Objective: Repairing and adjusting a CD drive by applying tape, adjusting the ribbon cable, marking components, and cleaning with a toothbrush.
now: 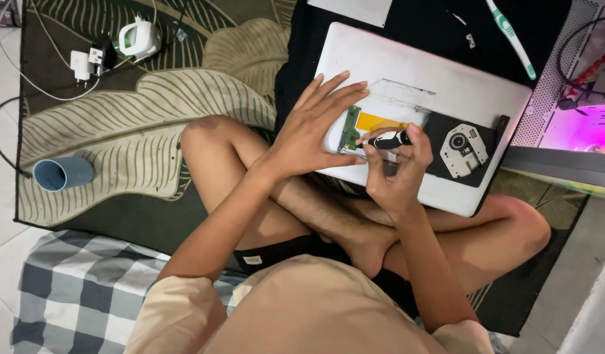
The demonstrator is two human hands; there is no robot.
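A white laptop (447, 85) lies upside down across my crossed legs. Its optical drive (463, 149) sticks out at the right side, and an opened corner shows a green circuit board (350, 128) with a yellow strip (378, 121). My left hand (312, 128) rests flat on the laptop beside the board, fingers spread. My right hand (397, 167) grips a small black-handled screwdriver (391, 139), whose tip points left at the board's lower edge.
A toothbrush (512, 36) lies on black cloth behind the laptop. A lit computer case (578, 118) stands at the right. On the leaf-patterned rug sit a blue cup (63, 173) on its side, chargers and cables (93, 59). A checked cushion (79, 288) lies under me.
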